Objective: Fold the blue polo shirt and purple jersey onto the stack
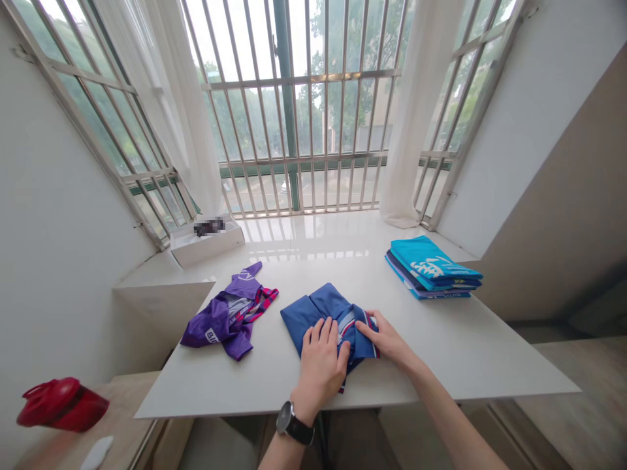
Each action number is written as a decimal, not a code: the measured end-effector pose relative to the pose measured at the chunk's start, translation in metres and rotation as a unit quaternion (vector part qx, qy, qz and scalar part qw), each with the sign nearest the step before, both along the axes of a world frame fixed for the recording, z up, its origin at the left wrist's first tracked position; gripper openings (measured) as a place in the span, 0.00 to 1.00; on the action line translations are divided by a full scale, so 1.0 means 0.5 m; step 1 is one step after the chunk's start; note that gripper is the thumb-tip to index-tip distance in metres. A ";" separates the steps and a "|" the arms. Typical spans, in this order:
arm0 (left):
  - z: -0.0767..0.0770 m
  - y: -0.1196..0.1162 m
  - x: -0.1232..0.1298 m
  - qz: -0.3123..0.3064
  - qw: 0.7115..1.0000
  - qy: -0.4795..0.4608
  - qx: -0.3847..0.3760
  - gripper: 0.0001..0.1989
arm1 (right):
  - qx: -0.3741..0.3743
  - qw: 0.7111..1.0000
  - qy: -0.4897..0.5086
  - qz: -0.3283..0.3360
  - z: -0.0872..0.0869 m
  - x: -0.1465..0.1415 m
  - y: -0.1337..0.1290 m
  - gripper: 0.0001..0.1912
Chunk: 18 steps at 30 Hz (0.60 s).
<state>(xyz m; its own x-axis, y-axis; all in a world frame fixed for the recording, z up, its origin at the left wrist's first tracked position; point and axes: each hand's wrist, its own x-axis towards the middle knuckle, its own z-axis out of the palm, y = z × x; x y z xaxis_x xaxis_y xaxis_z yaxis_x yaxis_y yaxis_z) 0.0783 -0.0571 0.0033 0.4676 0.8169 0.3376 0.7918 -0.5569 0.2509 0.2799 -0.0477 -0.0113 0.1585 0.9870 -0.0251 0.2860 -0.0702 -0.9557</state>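
Blue garment [301, 316], one, on the desk [480, 352], partly folded; left hand [322, 362], one, laid flat upon it, fingers slightly spread; right hand [388, 336], one, pinching its striped edge. Purple garment [215, 316], one, crumpled; folded-garment stack [431, 264], one; wristwatch [294, 424], one.

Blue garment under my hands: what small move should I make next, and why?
Perhaps smooth the right side of the blue garment with your right hand, using your left hand as an anchor. The left hand lies on top, the right hand holds its right edge, and the layers there look less even than the far-left part.
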 end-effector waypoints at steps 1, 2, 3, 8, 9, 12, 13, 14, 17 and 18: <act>0.000 0.010 -0.004 -0.009 1.000 0.001 -0.003 0.23 | -0.001 1.000 -0.015 -0.011 -0.004 0.001 0.003 0.26; 0.001 0.019 -0.008 -0.016 1.000 0.001 -0.008 0.23 | 0.002 0.999 -0.034 -0.024 -0.007 0.002 0.006 0.26; 0.003 0.027 -0.012 -0.023 1.000 0.001 -0.017 0.22 | 0.008 0.998 -0.052 -0.036 -0.009 0.002 0.007 0.26; 0.021 0.011 -0.054 -0.045 0.999 -0.015 -0.011 0.21 | 0.040 0.992 -0.102 -0.064 -0.003 -0.005 -0.011 0.24; 0.022 -0.004 -0.066 -0.052 0.999 -0.013 0.002 0.20 | 0.033 0.992 -0.105 -0.062 -0.001 -0.007 -0.020 0.23; 0.017 -0.051 -0.102 -0.103 0.995 0.015 0.002 0.24 | 0.025 0.991 -0.105 -0.075 -0.002 -0.016 -0.053 0.24; 0.013 -0.064 -0.112 -0.120 0.992 0.026 -0.008 0.29 | 0.032 0.990 -0.105 -0.086 -0.003 -0.019 -0.066 0.23; 0.009 -0.075 -0.121 -0.131 0.991 0.035 -0.017 0.35 | 0.043 0.989 -0.108 -0.097 -0.004 -0.022 -0.079 0.22; -0.005 -0.096 -0.142 -0.145 0.988 0.047 -0.022 0.48 | 0.096 0.982 -0.139 -0.081 -0.002 -0.028 -0.127 0.13; -0.008 -0.102 -0.149 -0.153 0.987 0.052 -0.014 0.47 | 0.112 0.980 -0.152 -0.060 0.001 -0.027 -0.145 0.11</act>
